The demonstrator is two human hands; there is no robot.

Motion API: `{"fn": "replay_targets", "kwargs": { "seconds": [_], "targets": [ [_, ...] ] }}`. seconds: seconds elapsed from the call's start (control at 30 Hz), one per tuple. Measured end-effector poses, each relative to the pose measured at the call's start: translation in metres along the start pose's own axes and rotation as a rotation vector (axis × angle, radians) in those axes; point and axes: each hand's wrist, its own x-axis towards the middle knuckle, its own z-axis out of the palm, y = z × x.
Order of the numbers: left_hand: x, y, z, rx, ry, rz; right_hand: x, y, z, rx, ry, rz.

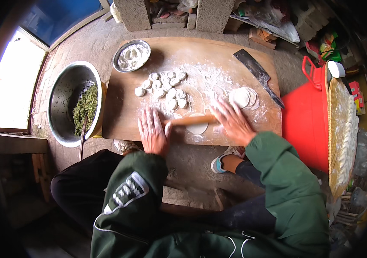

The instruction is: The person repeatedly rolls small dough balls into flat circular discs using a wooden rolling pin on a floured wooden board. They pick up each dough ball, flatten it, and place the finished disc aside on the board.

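Observation:
A wooden rolling pin (191, 120) lies across a thin round dough wrapper (197, 128) near the close edge of a floured wooden board (177, 48). My left hand (153, 129), fingers extended, presses on the pin's left end. On its right end rests my right hand (233, 121), fingers spread and slightly blurred. Beyond the pin sit several small flattened dough pieces (166, 86). To the right, just past my right fingertips, is a stack of rolled wrappers (244, 97). Flour dusts both hands.
A metal bowl of flour (134, 56) stands at the board's far left, a cleaver (257, 72) at its far right. Left of the board is a large metal basin (59, 106) with chopped green filling (86, 106). Right are a red container (306, 125) and a tray with dumplings (346, 142).

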Motion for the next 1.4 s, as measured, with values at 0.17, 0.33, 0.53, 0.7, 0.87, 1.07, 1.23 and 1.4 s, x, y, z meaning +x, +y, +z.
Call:
{"fn": "replay_targets", "kwargs": {
  "seconds": [0.17,0.33,0.53,0.7,0.87,1.07,1.23,1.4],
  "targets": [
    [-0.007,0.001,-0.001,0.053,-0.157,-0.048,-0.006,-0.004,-0.006,0.099,-0.047,-0.024],
    [0.004,-0.001,-0.001,0.025,0.038,0.03,0.0,-0.006,-0.015,0.073,0.031,0.045],
    [-0.007,0.001,-0.004,-0.006,-0.146,-0.01,-0.017,-0.007,-0.01,0.108,-0.187,-0.05],
    [0.003,0.002,-0.005,-0.002,0.032,0.053,-0.013,-0.002,-0.007,0.023,0.127,0.04],
    [-0.01,0.008,-0.013,-0.023,-0.116,0.015,-0.024,-0.016,-0.017,0.152,-0.159,-0.016],
    [-0.004,0.002,-0.001,-0.014,-0.01,-0.039,-0.012,-0.012,-0.014,0.03,0.011,0.049],
    [-0.008,0.0,-0.001,0.023,-0.168,-0.062,-0.012,-0.012,-0.009,0.037,-0.404,-0.007],
    [0.002,0.001,-0.001,0.022,0.074,0.032,0.004,-0.008,-0.008,0.062,0.056,0.058]
  ]
}}
